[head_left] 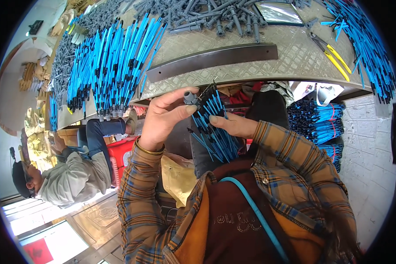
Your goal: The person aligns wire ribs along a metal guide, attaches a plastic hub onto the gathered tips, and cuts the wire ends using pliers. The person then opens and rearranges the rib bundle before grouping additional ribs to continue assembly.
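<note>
Between the thumb and fingers of my left hand (159, 118) is a small grey plastic fitting (190, 98) with a round, hollow end. My right hand (236, 125) is closed around a bunch of thin blue sticks (214, 140) with black ends, its thumb lying across them. The bunch slants over my lap, just below the table's near edge. The fitting is right beside the black upper ends of the sticks; I cannot tell whether they touch.
On the patterned table (290, 53) lie a dark curved strip (215, 59), yellow-handled pliers (334, 59), blue sticks (119, 70) and grey fittings (224, 15). Tied blue bundles (323, 119) are stacked under its right side. Another person (75, 176) sits at the left, near a red stool (121, 156).
</note>
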Demonstrator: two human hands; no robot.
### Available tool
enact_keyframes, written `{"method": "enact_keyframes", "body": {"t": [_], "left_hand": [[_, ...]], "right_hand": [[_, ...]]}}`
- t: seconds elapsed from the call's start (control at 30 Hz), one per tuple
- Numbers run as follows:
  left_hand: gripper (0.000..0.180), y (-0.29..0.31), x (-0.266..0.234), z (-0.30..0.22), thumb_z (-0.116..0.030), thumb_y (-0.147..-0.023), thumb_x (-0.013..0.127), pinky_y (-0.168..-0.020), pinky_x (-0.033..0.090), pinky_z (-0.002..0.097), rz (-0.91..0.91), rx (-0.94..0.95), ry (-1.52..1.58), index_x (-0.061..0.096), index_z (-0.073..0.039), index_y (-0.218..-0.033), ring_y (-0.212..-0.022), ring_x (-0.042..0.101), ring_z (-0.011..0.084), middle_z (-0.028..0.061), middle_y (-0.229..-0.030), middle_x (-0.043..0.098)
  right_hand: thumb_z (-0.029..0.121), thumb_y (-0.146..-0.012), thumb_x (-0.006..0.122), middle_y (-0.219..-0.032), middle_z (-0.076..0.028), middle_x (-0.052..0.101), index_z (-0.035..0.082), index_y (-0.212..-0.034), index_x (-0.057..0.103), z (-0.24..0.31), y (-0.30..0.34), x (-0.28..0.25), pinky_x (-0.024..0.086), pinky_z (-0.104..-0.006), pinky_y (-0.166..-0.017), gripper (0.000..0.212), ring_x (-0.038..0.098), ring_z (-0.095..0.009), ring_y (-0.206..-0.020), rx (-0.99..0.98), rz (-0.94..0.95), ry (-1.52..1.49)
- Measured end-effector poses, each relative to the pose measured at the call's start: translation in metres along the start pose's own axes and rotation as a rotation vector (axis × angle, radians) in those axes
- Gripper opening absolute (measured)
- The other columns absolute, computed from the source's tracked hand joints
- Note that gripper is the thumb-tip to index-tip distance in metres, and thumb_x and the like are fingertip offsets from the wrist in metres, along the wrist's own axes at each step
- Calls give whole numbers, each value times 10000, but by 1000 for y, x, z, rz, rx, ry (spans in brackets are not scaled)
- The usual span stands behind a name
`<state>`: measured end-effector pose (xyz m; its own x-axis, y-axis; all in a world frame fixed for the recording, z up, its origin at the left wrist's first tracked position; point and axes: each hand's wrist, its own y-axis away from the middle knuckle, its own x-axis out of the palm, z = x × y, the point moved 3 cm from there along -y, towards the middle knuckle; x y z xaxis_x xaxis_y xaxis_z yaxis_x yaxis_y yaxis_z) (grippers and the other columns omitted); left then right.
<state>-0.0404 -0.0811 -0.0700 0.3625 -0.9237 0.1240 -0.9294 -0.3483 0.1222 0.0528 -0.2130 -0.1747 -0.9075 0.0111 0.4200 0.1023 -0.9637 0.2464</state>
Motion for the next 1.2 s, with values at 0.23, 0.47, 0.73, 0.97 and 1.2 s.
{"method": "enact_keyframes", "body": {"t": [0.23, 0.47, 0.73, 0.97, 1.2], "left_hand": [[370, 7, -4, -9, 51, -765, 594, -812, 452, 249, -32, -11, -30, 544, 8, -1129, -909, 571, 113, 56, -1032, 609], [274, -4, -5, -10, -112, -735, 692, -712, 457, 272, 44, 59, -406, 598, -37, -981, -831, 547, 105, 36, -933, 603], [324, 3, 2, -45, -260, -672, 702, -637, 450, 421, 64, 93, -1227, 630, -60, -917, -732, 579, 345, 184, -768, 601], [342, 6, 15, -42, -274, -682, 688, -657, 461, 427, 52, 186, -990, 620, -41, -923, -749, 584, 368, 206, -761, 595], [329, 19, -1, -42, -273, -712, 669, -613, 473, 386, -142, 75, -976, 634, -10, -907, -692, 596, 348, 203, -748, 605]], "right_hand": [[446, -901, 462, -975, -37, 572, 47, -1088, 552, 1, -5, 10, 442, -285, -780, 449, 525, -108, -883, -73, -11, 24], [286, -910, 480, -1067, -22, 549, 38, -1166, 497, -2, 12, 9, 430, -285, -833, 357, 517, -119, -962, 9, -170, -133], [273, -909, 491, -1051, -31, 522, 0, -1192, 460, -6, 16, 14, 414, -270, -828, 394, 490, -117, -921, -105, -252, -90], [272, -916, 481, -990, -12, 522, 22, -1140, 505, -14, 26, 13, 411, -240, -769, 337, 477, -98, -880, -73, -410, -29], [332, -883, 536, -940, -54, 593, 9, -1096, 525, -10, -7, 33, 447, -296, -772, 387, 540, -143, -852, -123, -345, 74]]}}
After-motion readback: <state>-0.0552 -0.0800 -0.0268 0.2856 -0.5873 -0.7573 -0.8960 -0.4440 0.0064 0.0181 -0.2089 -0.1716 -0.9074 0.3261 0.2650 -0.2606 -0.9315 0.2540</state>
